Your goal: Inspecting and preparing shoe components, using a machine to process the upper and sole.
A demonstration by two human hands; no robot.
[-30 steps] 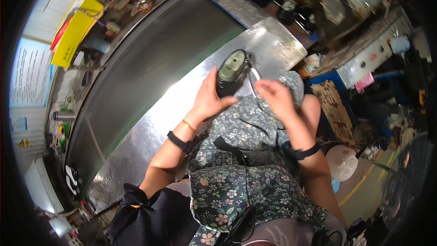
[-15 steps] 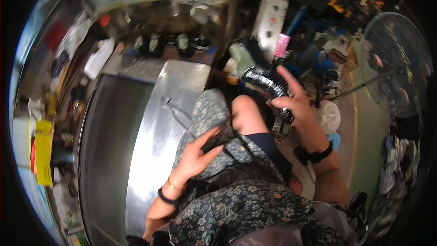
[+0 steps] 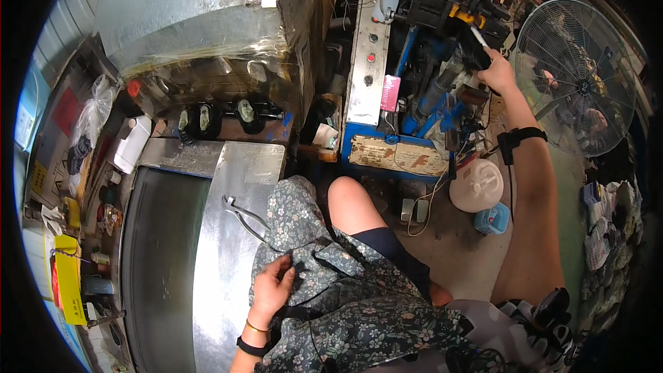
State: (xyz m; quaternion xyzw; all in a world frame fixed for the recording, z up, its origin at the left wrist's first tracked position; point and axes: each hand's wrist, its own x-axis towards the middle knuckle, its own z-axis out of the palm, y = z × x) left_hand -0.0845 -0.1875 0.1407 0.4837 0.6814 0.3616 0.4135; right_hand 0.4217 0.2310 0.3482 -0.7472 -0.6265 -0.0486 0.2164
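Note:
My right hand (image 3: 498, 74) reaches far out to the right, its fingers closed at the lower end of a slim white handle-like piece (image 3: 478, 36). What that piece belongs to is unclear against the dark machine parts behind it. Over the floral apron (image 3: 359, 311) on my lap, my left hand (image 3: 271, 289) hovers or rests with loosely bent fingers, a gap between them and nothing seen in them. Beside it, metal pincers (image 3: 245, 217) lie on a shiny metal sheet (image 3: 217, 283), handles toward the apron.
A blue machine (image 3: 400, 155) with a button panel (image 3: 366, 62) stands ahead. Behind the right arm is a caged fan (image 3: 583, 86). A white jug (image 3: 476, 185) and a blue basket (image 3: 492, 218) stand on the floor. Black forms with greenish tops (image 3: 246, 114) line a ledge.
My right hand has gone from near my knee out to the upper right. The shiny black piece with a greenish part near it no longer shows there. My left hand has drawn back and its fingers have bent.

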